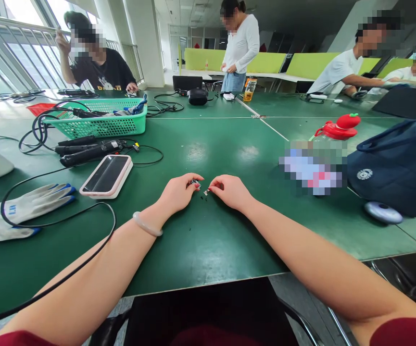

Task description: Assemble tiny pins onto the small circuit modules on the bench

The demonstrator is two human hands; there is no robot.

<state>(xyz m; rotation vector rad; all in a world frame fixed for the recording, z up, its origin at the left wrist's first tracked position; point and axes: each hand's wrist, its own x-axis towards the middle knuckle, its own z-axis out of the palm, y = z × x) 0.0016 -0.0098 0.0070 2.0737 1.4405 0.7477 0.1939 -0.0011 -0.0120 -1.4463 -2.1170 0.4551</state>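
Observation:
My left hand (179,192), with a pale bangle (147,225) at its wrist, pinches a small metallic piece (196,183) between thumb and fingers. Close beside it, my right hand (230,191) is closed with thumb and forefinger pressed together on a tiny light-coloured piece (206,192). Both pieces are too small to name. A few tiny dark bits (203,197) lie on the green table (208,250) just below the fingertips. The two hands are a short gap apart, low over the tabletop.
Left of my hands are a phone (107,175), a work glove (23,209), black cable and a green basket (103,120). On the right stand a red-lidded bottle (337,129) and a dark blue bag (397,168). Several people are around the table's far side.

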